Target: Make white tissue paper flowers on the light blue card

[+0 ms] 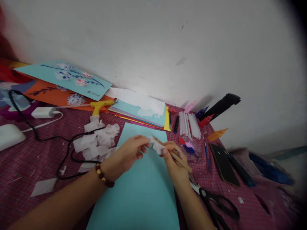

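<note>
My left hand (128,153), with a beaded bracelet (103,175) at the wrist, pinches one edge of a small white piece of tissue paper (157,147). My right hand (177,159) grips a slim wooden stick (181,161), its tip pointing up and left. The tissue is crumpled around the stick near that tip, and my right thumb presses against it. Both hands are over a light blue sheet of paper (136,195). Left of the sheet lies a loose heap of white tissue pieces (98,142).
Scissors (213,199) and a phone (224,164) lie at right, near glue sticks (189,124) and paint tubes (217,134). A yellow glue gun (100,105), stacked colored paper (141,110) and a flower picture (69,78) sit along the wall. A black cable (64,159) loops at left.
</note>
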{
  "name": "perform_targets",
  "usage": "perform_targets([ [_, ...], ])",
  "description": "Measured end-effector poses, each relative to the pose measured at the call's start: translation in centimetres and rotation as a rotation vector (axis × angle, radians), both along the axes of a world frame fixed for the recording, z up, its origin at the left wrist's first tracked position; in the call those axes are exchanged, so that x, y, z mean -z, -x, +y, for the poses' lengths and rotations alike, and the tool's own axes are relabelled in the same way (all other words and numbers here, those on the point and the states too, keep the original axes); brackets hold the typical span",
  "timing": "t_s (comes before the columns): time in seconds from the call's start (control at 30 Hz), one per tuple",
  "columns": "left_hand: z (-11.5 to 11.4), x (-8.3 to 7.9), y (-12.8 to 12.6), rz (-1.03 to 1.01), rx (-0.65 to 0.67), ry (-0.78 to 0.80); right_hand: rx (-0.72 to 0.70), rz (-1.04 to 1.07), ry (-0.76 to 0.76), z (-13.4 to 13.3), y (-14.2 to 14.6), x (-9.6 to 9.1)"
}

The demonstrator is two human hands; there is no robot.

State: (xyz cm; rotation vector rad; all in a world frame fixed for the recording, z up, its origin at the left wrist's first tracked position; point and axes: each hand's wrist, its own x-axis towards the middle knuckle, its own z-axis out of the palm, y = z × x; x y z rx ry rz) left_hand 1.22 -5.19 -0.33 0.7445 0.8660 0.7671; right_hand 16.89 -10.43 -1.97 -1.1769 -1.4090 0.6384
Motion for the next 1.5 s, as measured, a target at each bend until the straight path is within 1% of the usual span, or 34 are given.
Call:
perform_targets([
  [0.07, -0.5, 0.2, -0.4, -0.101, 0.121, 0.053, -0.017, -0.015, -0.008, 0.0, 0.0, 0.0],
  [0.1, -0.5, 0.3, -0.5, -0.129, 0.15, 0.054, -0.019, -0.018, -0.014, 0.0, 0.0, 0.0],
  [0.13, -0.4, 0.4, -0.5, -0.136, 0.146, 0.033, -0.015, -0.015, -0.016, 0.0, -0.1, 0.1],
  [0.2, 0.2, 0.6, -0.1, -0.091, 0.061, -0.045, 0.015, 0.003, 0.008, 0.0, -0.2, 0.1],
  [0.33, 2.5, 0.8, 1.7, 0.053, -0.18, -0.178, 0.116, 0.113, 0.108, 0.0, -0.8, 0.0],
  [0.4, 3.4, 0.9, 2.4, 0.097, -0.232, -0.205, 0.127, 0.155, 0.108, 0.1, -1.3, 0.0],
  [0.5, 3.8, 1.1, 2.7, 0.122, -0.231, -0.205, 0.106, 0.13, 0.118, 0.3, -1.7, 0.1],
  [0.67, 3.5, 1.6, 2.2, 0.112, -0.219, -0.208, 0.083, 0.036, 0.168, 0.7, -1.6, 0.7],
  [0.8, 3.5, 1.9, 2.2, 0.099, -0.177, -0.218, 0.079, 0.003, 0.198, 1.0, -1.5, 1.2],
  [0.97, 3.4, 2.0, 2.0, 0.067, -0.164, -0.196, 0.043, 0.032, 0.217, 1.5, -1.2, 1.7],
  [1.1, 3.3, 2.0, 1.9, 0.09, -0.233, -0.182, 0.021, 0.055, 0.22, 2.0, -1.0, 1.9],
  [1.2, 3.4, 2.1, 2.0, 0.149, -0.274, -0.208, 0.005, 0.079, 0.206, 2.3, -1.0, 2.0],
  [1.33, 3.5, 2.3, 2.0, 0.208, -0.27, -0.237, 0.003, 0.085, 0.207, 2.6, -1.1, 2.2],
  [1.5, 3.4, 2.4, 2.0, 0.238, -0.244, -0.243, 0.042, 0.111, 0.244, 2.8, -1.1, 2.4],
])
